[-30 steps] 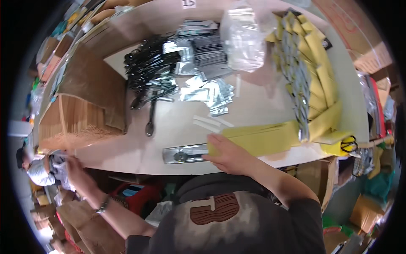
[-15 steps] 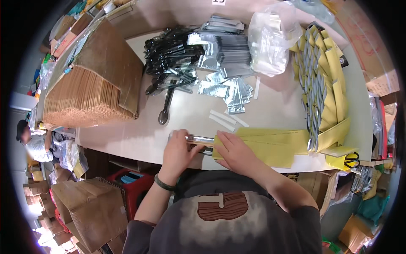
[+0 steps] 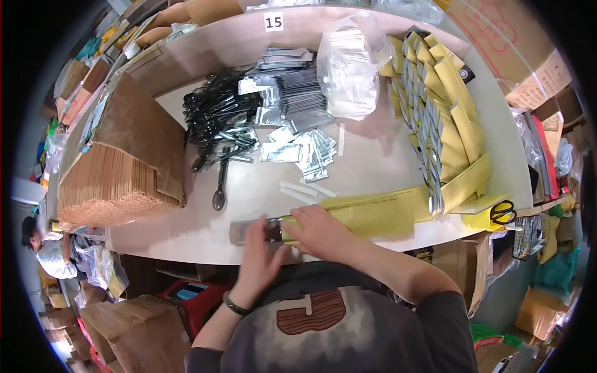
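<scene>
A long yellow paper sleeve [image 3: 379, 214] lies along the table's near edge. My right hand [image 3: 320, 233] grips its left end, the fingers on top and the thumb hidden. Out of that end sticks a flat silvery, partly clear packet [image 3: 239, 232] with something dark in it [image 3: 273, 230], perhaps a spoon. My left hand [image 3: 258, 255] is over the packet, fingers stretched out and thumb apart, a little smeared by motion. Beyond my hands lie a few white paper strips [image 3: 298, 191] and a loose black spoon [image 3: 219, 193].
Black spoons [image 3: 214, 109] are heaped beyond, beside silver sachets [image 3: 301, 99] and a clear plastic bag [image 3: 353, 81] of white packets. Filled yellow sleeves [image 3: 444, 118] stand in a row at right, near black scissors [image 3: 502, 212]. A cardboard box [image 3: 134, 130] of brown sheets stands left.
The view has shifted, so the table's contents sit farther left and lower. My left hand has loosened from the packet, its fingers now straighter. My right hand stays on the sleeve's end.
</scene>
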